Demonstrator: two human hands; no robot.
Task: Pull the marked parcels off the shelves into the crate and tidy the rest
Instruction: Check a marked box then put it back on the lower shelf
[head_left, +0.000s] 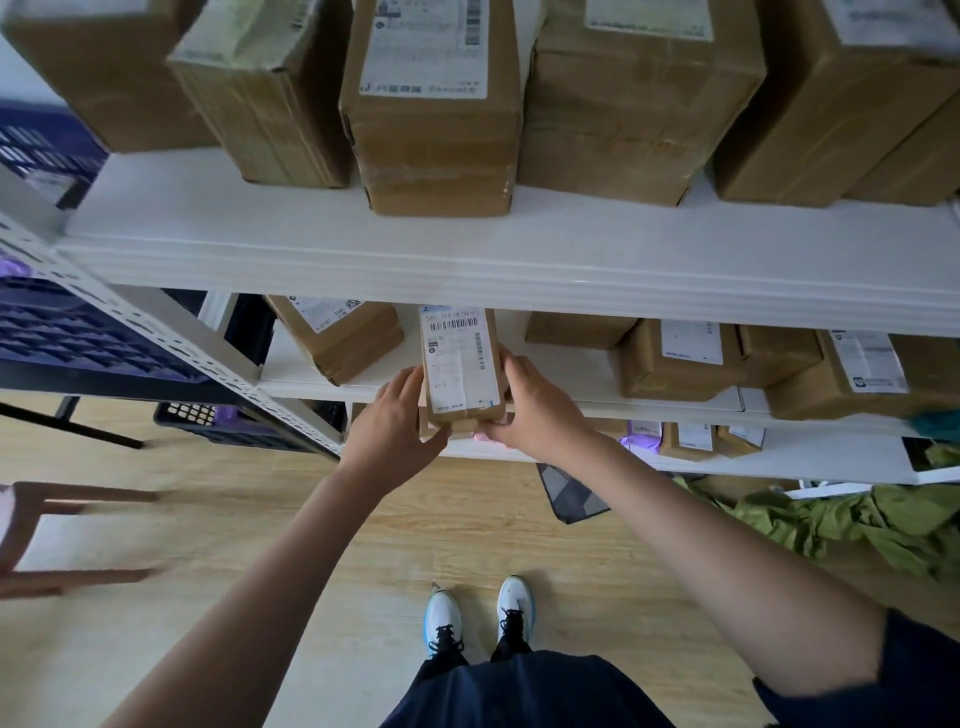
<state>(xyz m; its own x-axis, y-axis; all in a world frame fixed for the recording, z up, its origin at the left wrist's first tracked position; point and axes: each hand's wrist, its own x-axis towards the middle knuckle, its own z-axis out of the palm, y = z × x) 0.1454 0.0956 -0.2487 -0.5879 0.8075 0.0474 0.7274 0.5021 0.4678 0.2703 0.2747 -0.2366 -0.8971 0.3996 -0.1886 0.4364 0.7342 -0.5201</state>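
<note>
Both your left hand (402, 415) and right hand (530, 410) clasp the labelled parcel (460, 364), fingers curled round its sides. You hold it label-up at the middle shelf (519, 371) edge, probably to check for a mark.

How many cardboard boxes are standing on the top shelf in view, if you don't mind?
5 on the top shelf: far-left box, green-taped box, centre box, wide box, far-right box. More may sit behind or beyond the frame.
</note>
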